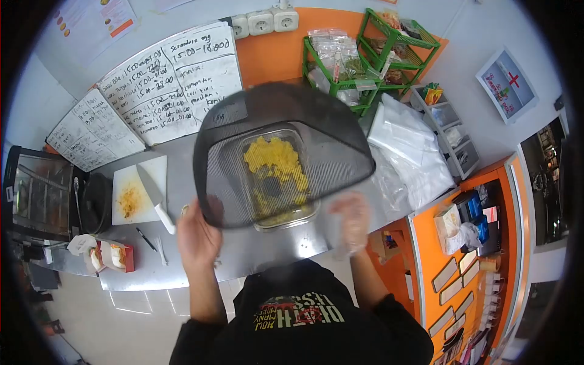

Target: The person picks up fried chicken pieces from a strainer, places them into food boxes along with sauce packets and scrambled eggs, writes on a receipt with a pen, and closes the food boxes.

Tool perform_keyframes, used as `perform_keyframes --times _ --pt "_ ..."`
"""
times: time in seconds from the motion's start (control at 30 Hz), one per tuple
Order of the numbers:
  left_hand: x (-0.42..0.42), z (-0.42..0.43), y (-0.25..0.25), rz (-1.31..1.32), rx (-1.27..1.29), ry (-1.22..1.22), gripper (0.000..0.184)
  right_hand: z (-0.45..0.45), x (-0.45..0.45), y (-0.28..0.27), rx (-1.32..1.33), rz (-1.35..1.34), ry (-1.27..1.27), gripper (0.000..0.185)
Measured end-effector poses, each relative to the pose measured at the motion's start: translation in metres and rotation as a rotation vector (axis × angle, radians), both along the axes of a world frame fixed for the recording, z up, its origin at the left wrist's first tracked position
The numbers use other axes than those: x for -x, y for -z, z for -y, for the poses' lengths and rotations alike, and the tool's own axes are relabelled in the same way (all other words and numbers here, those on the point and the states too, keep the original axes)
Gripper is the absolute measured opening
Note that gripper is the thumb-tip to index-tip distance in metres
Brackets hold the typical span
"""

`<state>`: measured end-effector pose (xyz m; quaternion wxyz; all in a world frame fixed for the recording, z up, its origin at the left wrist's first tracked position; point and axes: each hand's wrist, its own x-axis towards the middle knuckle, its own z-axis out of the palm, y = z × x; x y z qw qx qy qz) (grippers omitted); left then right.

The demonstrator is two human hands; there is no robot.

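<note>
A black mesh food cover (334, 149) is held tilted above the counter. My left hand (201, 234), bare, is closed on its lower left edge, with some fingers behind the mesh. Through the mesh shows a clear rectangular container (286, 224) holding crumbled yellow food (274, 158) that looks like scrambled egg. My right hand (353, 219), in a clear plastic glove, is apart from the cover, below its right end. Its slightly blurred fingers are loosely bent, with nothing visible in them.
To the left, a knife (149, 185) lies across a stained white cutting board (121, 213). A pen (146, 239) and red-white food boxes (115, 255) are nearer. Clear plastic bags (407, 152) and green racks (334, 67) stand at right. Handwritten boards (164, 79) lean on the wall.
</note>
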<state>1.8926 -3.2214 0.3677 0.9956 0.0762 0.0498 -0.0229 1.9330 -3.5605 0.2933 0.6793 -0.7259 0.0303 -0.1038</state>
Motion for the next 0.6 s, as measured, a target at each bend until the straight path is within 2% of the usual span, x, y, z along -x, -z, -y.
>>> perform_keyframes --times 0.03,0.1,0.13,0.2,0.3,0.4,0.47,0.5,0.6 --pt "-0.020 -0.006 -0.020 0.060 0.106 0.071 0.035 -0.024 -0.001 0.004 0.189 0.050 -0.207 0.020" --pt "-0.065 -0.022 -0.050 0.185 0.254 0.180 0.038 -0.054 -0.021 0.043 0.752 0.387 -0.508 0.018" --pt "-0.087 -0.031 -0.058 0.251 0.298 0.218 0.039 -0.069 -0.029 0.065 0.906 0.312 -0.527 0.019" --pt "-0.124 -0.045 -0.077 0.165 0.302 0.153 0.039 -0.094 -0.048 0.093 1.210 0.152 -0.554 0.023" --pt "-0.182 -0.080 -0.074 0.214 0.441 0.168 0.038 -0.112 -0.058 0.081 1.299 -0.031 -0.591 0.022" --pt "-0.195 -0.072 -0.107 0.123 0.508 0.096 0.036 -0.113 -0.042 0.040 1.233 -0.369 -0.693 0.031" --pt "-0.202 -0.075 -0.113 0.060 0.553 0.173 0.038 -0.104 -0.035 0.081 1.185 -0.075 -0.666 0.041" --pt "-0.206 -0.077 -0.114 0.037 0.574 0.215 0.039 -0.106 -0.035 0.079 1.156 0.077 -0.642 0.047" --pt "-0.217 -0.090 -0.092 0.132 0.485 0.315 0.043 -0.117 -0.055 0.068 1.392 -0.106 -0.795 0.067"
